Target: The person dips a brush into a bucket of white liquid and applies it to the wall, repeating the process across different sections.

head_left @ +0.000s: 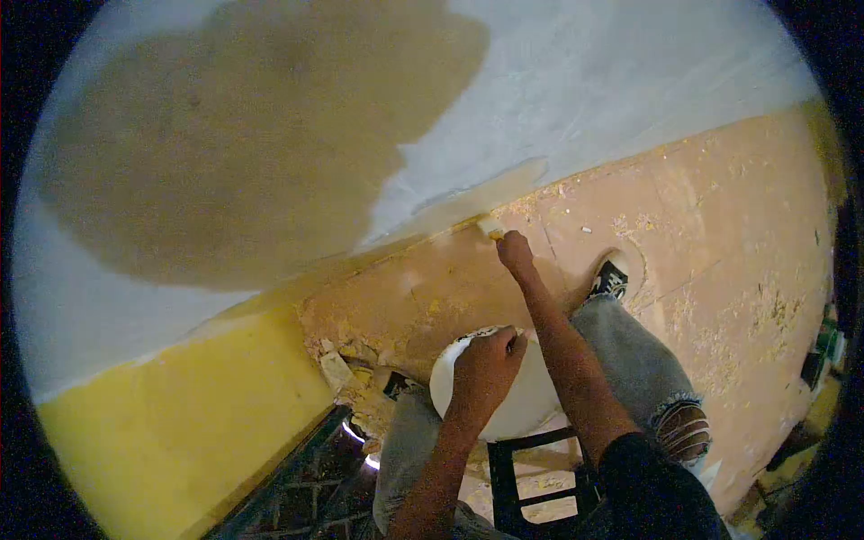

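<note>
Low at the wall's foot, my right hand (515, 253) is closed around a small paintbrush (490, 228) with a pale, flat end. The brush meets the line between wall and floor; its bristles are blurred. A round white bucket (531, 396) stands between my legs. My left hand (489, 367) is closed at its far rim, fingers curled, and hides part of it. What is inside the bucket is hard to make out. The wall (585, 81) is whitish above, with a damp-looking streak (477, 193) just left of the brush.
A black stool frame (540, 481) is beneath me. Rubble (346, 373) and a dark crate-like object (297, 486) lie to the left, beside a yellow surface (171, 432). Flakes (634, 225) litter the tan floor (711, 261). My shoe (610, 274) is near the right hand.
</note>
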A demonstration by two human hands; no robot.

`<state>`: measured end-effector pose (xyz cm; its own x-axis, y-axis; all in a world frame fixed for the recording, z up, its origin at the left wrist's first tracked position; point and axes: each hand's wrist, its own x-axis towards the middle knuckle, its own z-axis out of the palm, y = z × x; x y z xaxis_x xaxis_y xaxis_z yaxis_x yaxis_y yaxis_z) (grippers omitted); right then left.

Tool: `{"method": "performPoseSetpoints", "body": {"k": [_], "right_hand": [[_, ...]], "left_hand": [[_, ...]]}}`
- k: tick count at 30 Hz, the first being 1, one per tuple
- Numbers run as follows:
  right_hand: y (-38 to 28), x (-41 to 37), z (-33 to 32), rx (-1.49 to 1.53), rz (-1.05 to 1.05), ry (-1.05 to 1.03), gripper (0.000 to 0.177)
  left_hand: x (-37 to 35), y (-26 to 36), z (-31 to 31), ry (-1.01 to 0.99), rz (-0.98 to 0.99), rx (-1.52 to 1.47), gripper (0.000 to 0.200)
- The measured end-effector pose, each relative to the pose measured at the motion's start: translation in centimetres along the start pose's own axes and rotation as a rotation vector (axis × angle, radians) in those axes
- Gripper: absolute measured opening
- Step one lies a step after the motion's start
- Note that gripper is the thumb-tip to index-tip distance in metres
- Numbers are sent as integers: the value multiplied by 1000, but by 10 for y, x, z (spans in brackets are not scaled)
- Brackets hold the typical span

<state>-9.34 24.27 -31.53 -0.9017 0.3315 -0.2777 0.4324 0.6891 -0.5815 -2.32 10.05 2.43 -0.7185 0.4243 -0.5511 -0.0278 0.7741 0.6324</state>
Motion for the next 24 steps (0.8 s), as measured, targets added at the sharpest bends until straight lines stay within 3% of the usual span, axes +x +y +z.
{"method": "performPoseSetpoints", "body": {"k": [2,5,8,10,11,13,14,16,17,21,24], "right_hand": [[3,13,10,26,70,25,29],[-8,8,6,-116,-81,102,28],[-42,-38,-35,118,-151,170,30],[-55,-61,-41,389,173,-101,31],[-54,-66,-27,385,169,-102,31],[-32,-67,29,292,-49,-95,31],[-44,-67,36,326,-16,-172,32],[-70,-70,44,188,-122,-135,32],[-82,-71,48,54,-218,-92,32],[-88,-55,115,168,-186,-66,30],[-107,-55,138,-1,-325,8,30]], "left_hand": [[0,1,1,-19,-4,-19,29],[-5,-2,3,39,46,-10,27],[-10,-4,2,70,61,-10,27],[-14,-7,0,-73,10,80,30],[-17,-6,-4,-69,10,76,30],[-22,-4,-13,-178,-62,99,34],[-25,-10,-13,-172,-65,95,34],[-30,-28,-11,47,72,105,40],[-32,-39,-11,54,68,102,40],[-49,-58,-27,47,-11,100,42],[-65,-68,-40,48,-48,77,40]]}}
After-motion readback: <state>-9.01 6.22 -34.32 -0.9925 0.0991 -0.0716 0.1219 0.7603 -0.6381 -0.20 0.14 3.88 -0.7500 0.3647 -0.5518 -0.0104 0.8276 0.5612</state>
